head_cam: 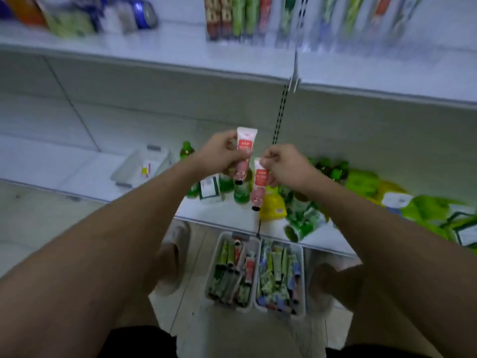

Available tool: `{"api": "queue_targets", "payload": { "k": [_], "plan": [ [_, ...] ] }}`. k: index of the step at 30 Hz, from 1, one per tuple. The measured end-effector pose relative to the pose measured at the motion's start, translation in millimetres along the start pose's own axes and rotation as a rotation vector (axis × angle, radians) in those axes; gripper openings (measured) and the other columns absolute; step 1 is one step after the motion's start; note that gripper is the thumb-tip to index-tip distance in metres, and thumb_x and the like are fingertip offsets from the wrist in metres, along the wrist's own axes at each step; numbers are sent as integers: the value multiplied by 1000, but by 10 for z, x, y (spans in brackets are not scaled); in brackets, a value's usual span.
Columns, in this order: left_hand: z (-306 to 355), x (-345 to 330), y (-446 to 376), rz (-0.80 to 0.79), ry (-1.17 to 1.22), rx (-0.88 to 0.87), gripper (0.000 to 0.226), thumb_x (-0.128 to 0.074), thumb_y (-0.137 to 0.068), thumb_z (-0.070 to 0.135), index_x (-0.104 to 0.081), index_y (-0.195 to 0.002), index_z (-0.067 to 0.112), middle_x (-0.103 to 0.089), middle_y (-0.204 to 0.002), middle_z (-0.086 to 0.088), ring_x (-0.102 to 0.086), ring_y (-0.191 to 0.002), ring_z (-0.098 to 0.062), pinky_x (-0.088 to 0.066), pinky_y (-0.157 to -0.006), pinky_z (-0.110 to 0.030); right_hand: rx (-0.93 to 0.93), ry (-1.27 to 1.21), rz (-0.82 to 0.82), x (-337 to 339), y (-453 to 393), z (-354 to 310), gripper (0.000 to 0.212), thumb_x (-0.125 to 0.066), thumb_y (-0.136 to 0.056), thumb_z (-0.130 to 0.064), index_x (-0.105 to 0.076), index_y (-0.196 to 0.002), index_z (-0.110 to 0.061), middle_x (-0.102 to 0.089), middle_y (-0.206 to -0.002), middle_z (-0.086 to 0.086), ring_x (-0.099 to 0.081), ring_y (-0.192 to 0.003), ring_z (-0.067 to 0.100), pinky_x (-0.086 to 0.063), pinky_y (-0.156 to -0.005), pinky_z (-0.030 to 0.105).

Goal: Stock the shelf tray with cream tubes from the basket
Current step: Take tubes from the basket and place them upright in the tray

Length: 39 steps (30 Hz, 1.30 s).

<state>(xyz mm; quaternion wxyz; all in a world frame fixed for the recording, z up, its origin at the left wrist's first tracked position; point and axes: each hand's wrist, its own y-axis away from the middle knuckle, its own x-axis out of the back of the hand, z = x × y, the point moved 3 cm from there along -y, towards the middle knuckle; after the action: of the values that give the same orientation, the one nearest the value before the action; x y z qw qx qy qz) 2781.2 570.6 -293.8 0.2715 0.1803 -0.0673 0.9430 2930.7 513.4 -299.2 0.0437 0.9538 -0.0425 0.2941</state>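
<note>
Transfer is the step in hand: each hand carries one pink tube at chest height, between the baskets on the floor and the shelf above. The left hand (219,153) grips its tube (244,153) round the middle, crimped end up, cap down. The right hand (282,167) pinches the second tube (259,187) by its top, so it hangs cap down just beside the first. Two baskets (302,280) sit side by side below, both holding many tubes, too many and too blurred to count. Upright tubes stand in rows in the tray (227,37) on the top shelf. Next, by judgement, both tubes need lifting to that tray and slotting in with the other pink ones.
</note>
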Motion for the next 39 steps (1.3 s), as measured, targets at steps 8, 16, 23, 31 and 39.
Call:
{"api": "queue_targets", "payload": {
  "k": [8,16,23,31,39],
  "plan": [
    [1534,701,255,103,-62,-185,16,-71,-85,11,-63,-99,13,-71,-83,-4,-72,-73,-17,-60,-63,-31,226,77,144,899,351,-1290,11,-52,-99,-10,-61,-94,-5,-64,-65,13,-65,-49,20,-57,-52,32],
    [2301,1131,246,191,-140,-274,27,-73,-83,9,-55,-102,14,-72,-88,-9,-73,-72,-21,-60,-61,-35,341,221,244,1459,383,-2057,15,-49,-100,-9,-62,-101,-2,-66,-76,18,-66,-57,22,-59,-56,32],
    [2386,1376,-110,234,-196,-288,32,-76,-80,12,-56,-105,11,-70,-94,-10,-73,-77,-21,-62,-66,-37,350,333,310,1696,18,-2244,14,-51,-100,-12,-63,-101,-5,-67,-85,14,-67,-66,21,-57,-59,28],
    [2079,1587,-893,337,-161,-306,40,-78,-78,8,-54,-109,17,-67,-92,-5,-71,-77,-16,-61,-60,-33,336,403,384,1776,-794,-2088,12,-53,-98,-11,-65,-98,-11,-65,-88,7,-66,-69,21,-51,-56,27],
    [1727,1714,-1590,303,-49,-273,23,-74,-82,7,-63,-101,15,-72,-92,-12,-72,-78,-24,-61,-71,-43,223,252,256,1685,-1494,-1752,13,-53,-97,-9,-63,-89,-12,-68,-78,13,-64,-57,19,-54,-51,25]
  ]
}}
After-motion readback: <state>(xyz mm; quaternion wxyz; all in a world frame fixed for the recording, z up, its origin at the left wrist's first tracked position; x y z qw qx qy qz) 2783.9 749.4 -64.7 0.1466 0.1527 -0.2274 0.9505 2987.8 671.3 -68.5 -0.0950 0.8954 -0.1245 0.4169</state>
